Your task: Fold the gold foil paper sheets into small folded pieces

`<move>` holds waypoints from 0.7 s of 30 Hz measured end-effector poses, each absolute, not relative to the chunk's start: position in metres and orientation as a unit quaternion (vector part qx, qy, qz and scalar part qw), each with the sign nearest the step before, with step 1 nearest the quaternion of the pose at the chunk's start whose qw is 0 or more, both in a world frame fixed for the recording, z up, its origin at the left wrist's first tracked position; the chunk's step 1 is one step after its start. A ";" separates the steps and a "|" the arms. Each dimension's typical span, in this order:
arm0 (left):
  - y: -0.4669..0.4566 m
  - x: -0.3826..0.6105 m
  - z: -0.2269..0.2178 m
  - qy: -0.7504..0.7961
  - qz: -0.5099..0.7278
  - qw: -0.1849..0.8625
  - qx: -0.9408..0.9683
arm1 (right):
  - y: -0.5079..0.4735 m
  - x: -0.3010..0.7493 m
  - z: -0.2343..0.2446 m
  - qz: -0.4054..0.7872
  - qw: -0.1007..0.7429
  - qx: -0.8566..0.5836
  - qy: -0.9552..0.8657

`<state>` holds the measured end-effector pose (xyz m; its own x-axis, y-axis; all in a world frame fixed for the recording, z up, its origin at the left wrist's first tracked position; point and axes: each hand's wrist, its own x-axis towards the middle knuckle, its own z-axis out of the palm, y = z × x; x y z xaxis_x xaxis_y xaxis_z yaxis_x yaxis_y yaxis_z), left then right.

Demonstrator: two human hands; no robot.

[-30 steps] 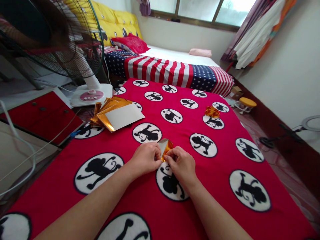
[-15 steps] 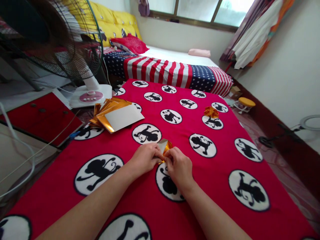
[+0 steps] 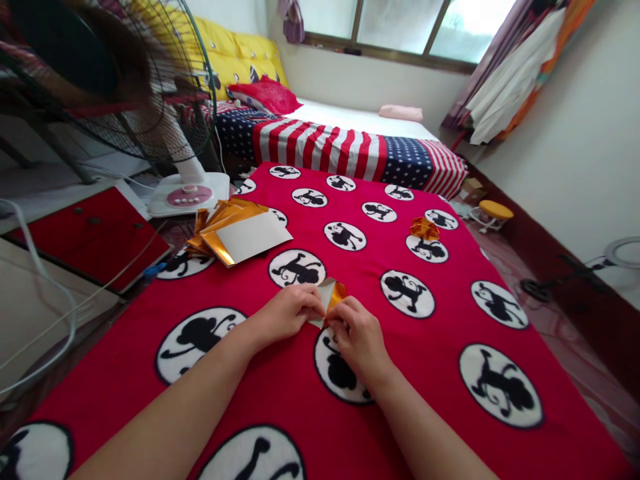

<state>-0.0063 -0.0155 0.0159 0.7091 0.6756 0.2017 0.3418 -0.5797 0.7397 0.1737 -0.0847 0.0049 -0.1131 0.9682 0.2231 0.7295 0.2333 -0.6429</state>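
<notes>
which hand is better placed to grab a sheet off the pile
Probably the left hand: the pile lies on its side, farther from the right hand. Both hands are at the folded paper, though.

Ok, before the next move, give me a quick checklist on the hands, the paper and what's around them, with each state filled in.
1. Left hand on the small gold-and-white paper: ok, fingers at its left side.
2. Right hand on the same paper: ok, fingers at its gold right side.
3. Near edge lined up: cannot tell, the fingers partly cover it.
4. Paper stack clear of both hands: ok, it lies apart, farther left.
5. Paper stack squared up: not ok, its sheets are fanned unevenly.
6. Crumpled-looking gold piece clear of both hands: ok, far right on the red cloth.
</notes>
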 end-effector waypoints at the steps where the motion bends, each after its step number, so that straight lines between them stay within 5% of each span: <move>1: -0.013 -0.009 0.015 0.278 0.243 0.347 0.862 | -0.082 0.176 0.004 0.198 0.315 -0.579 -0.725; 15: -0.005 -0.018 0.015 0.261 0.285 0.078 0.919 | -0.058 0.194 0.006 0.171 0.322 -0.545 -0.755; 21: -0.008 -0.017 0.018 0.238 0.262 0.071 0.933 | -0.063 0.193 0.007 0.223 0.353 -0.552 -0.721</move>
<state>-0.0167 -0.0085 0.0177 0.7494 0.4810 0.4550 0.4068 -0.8767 0.2568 0.1929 -0.0626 0.0067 -0.1402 0.9546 0.2628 0.6388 0.2900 -0.7126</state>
